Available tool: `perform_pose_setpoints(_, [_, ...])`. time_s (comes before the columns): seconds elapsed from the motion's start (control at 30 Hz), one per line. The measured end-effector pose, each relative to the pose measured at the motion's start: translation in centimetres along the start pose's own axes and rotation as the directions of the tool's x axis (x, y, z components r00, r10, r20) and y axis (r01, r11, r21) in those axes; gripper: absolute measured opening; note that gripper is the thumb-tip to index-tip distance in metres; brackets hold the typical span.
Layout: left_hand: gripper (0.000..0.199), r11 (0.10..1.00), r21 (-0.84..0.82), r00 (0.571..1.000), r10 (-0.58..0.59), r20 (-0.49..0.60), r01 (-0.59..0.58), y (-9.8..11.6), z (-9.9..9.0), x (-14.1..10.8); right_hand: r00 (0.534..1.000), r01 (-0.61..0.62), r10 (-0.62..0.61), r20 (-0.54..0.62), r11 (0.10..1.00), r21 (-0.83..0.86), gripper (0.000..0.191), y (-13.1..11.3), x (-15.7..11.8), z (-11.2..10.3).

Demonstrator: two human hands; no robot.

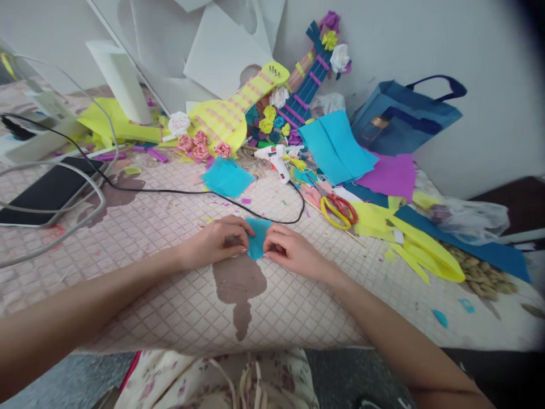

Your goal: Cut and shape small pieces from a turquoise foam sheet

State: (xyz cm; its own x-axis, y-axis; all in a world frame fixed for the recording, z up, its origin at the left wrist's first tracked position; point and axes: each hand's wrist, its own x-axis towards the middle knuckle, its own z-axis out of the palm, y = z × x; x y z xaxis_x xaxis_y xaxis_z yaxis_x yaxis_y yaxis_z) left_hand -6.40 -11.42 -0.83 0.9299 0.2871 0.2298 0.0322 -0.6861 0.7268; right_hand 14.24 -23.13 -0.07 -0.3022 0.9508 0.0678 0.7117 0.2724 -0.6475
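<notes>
Between my two hands is a small piece of turquoise crepe paper [257, 241], held up just above the quilted table cover. My left hand [225, 241] pinches its left edge with thumb and fingers. Its right edge is gripped by my right hand [287, 247], whose fingers curl inward. Behind them lies a stack of cut turquoise squares [227, 176]. A white glue gun [276, 161] rests further back, its black cord curving round close beyond my hands. Scissors with yellow and red handles [339, 211] lie to the right of the glue gun.
At the back lean a yellow paper guitar [227, 116] and a blue one [304, 96] with paper flowers. Turquoise sheets [338, 146], yellow strips [409, 244] and a blue bag [404, 116] are on the right. A dark phone-like device [49, 187] and cables lie left.
</notes>
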Motion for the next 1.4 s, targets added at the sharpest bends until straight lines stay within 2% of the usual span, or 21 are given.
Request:
perform_pose_setpoints(0.2, [0.010,0.998,0.058,0.995,-0.031,-0.090,0.037,0.7,1.1,0.1,0.998,-0.030,0.031,-0.055,0.999,0.009,0.005,-0.4,0.2,0.5])
perform_pose_setpoints(0.33, [0.009,0.994,0.085,0.991,-0.051,-0.120,0.062,0.9,1.5,0.2,0.998,-0.050,0.052,-0.045,0.998,0.043,0.005,-0.3,0.2,0.4])
perform_pose_setpoints(0.53, [0.008,0.994,0.091,0.993,-0.054,-0.105,0.063,0.8,1.1,0.2,1.000,-0.027,0.027,-0.002,0.997,0.072,0.008,-0.1,0.0,-0.3])
perform_pose_setpoints(0.83, [0.008,0.994,0.089,0.995,-0.050,-0.085,0.057,0.5,1.2,0.2,0.995,-0.065,0.067,-0.068,0.997,0.042,0.006,-0.4,0.2,0.4])
perform_pose_setpoints(0.97, [0.009,0.995,0.089,0.996,-0.048,-0.072,0.054,0.5,1.1,0.1,0.998,-0.054,0.053,0.016,0.993,0.101,0.009,-0.3,0.0,-0.2])
perform_pose_setpoints(1.07, [0.009,0.996,0.079,0.997,-0.044,-0.058,0.048,0.3,1.0,0.1,0.999,-0.039,0.034,0.037,0.992,0.121,0.009,-0.1,-0.2,-0.6])
perform_pose_setpoints(1.4, [0.008,0.994,0.085,0.996,-0.059,-0.060,0.064,0.5,1.0,0.1,0.997,-0.048,0.050,-0.054,0.998,0.036,0.008,-0.4,0.2,0.4])
